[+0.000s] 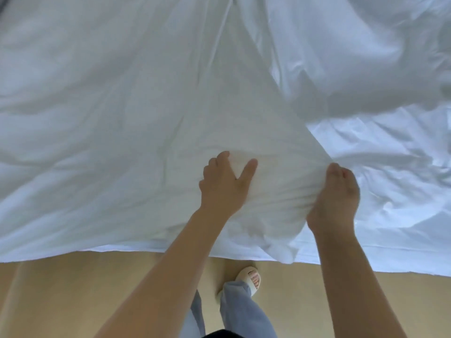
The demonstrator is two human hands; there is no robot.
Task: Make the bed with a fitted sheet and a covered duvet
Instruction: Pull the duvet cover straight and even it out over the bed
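A white duvet in its cover (pixel 122 113) lies spread over the bed and hangs past the near edge. My left hand (pixel 224 184) rests on it near that edge, thumb spread wide and the other fingers bent onto the cloth. My right hand (pixel 336 193) grips a bunched fold of the same white fabric, fingers curled round it. To the right lies brighter, more wrinkled white cloth (pixel 390 154), the fitted sheet as far as I can tell. A heaped part of the duvet (pixel 353 57) rises at the upper right.
The tan floor (pixel 73 289) runs along the bed's near side. My legs in light blue trousers (pixel 244 311) and one foot in a pale slide sandal (pixel 251 279) stand close to the bed edge.
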